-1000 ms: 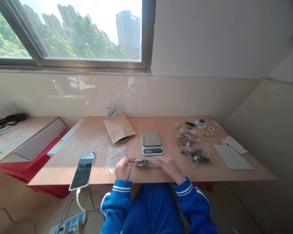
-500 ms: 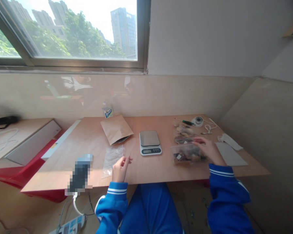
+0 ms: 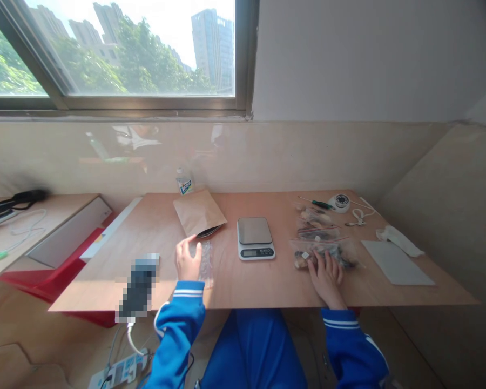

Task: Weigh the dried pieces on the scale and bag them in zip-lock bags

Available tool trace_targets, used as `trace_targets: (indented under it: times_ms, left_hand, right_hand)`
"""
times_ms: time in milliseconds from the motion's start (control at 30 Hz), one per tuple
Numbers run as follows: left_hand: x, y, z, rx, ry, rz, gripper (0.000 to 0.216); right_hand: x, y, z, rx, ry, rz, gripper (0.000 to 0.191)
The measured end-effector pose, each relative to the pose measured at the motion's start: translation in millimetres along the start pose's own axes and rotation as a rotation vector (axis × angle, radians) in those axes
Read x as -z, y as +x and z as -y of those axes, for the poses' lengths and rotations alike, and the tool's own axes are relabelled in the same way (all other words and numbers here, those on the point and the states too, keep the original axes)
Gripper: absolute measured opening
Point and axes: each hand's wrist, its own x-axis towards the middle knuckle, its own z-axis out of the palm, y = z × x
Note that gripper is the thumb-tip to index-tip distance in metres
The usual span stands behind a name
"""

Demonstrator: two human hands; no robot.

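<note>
My left hand [image 3: 187,260] is over a flat clear plastic bag [image 3: 206,267], its fingers apart and reaching toward the lower edge of a brown kraft paper bag [image 3: 200,212]. Whether the fingertips touch the paper bag I cannot tell. With fingers spread, my right hand [image 3: 327,275] rests on a clear zip bag [image 3: 303,255] of dark and brown pieces with a small white label. Behind it lie further clear bags [image 3: 314,219] with similar contents. A white digital kitchen scale [image 3: 256,239] with a metal plate stands between my hands.
A pixelated dark object [image 3: 137,286] lies at the left with a white cable. A bottle [image 3: 184,181] stands against the wall. At right are a green-handled screwdriver [image 3: 322,205], a round white device [image 3: 341,202], a white sheet [image 3: 397,263] and a crumpled white cloth or paper [image 3: 399,240].
My right hand has come down, from lifted at the zip bag's upper edge to spread on the bag, which now lies flatter. My left hand has moved forward toward the paper bag, fingers opening.
</note>
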Motion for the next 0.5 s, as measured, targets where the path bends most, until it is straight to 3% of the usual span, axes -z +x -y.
trace_targets:
  times_ms: [67,133,233,300,400,500]
  left_hand:
    - [-7.2,27.5,6.7,0.014,0.126,-0.007,0.043]
    - [-15.9,52.6,14.6,0.007,0.191,0.132,0.051]
    - [-27.2,78.6,23.2,-0.049,0.201,0.279,0.036]
    - [-29.7,85.4,22.1,-0.088,0.182,0.286,0.026]
    - [-22.1,78.4,7.0,-0.15,0.154,0.231,0.028]
    - [-5.2,57.4,-17.1,-0.283,0.124,0.156,0.026]
  right_hand:
    - [0.7,2.8,0.1,-0.014,0.015,0.017,0.054]
    - [5.7,-1.9,7.0,-0.026,0.054,-0.025,0.055]
    - [17.4,-20.9,35.4,0.036,0.214,-0.083,0.05]
    - [26.8,-33.9,67.5,0.179,0.399,0.01,0.042]
    - [41.3,-39.9,131.7,0.442,0.6,0.276,0.04]
    - [52.5,-29.0,200.1,0.67,0.678,0.308,0.044]
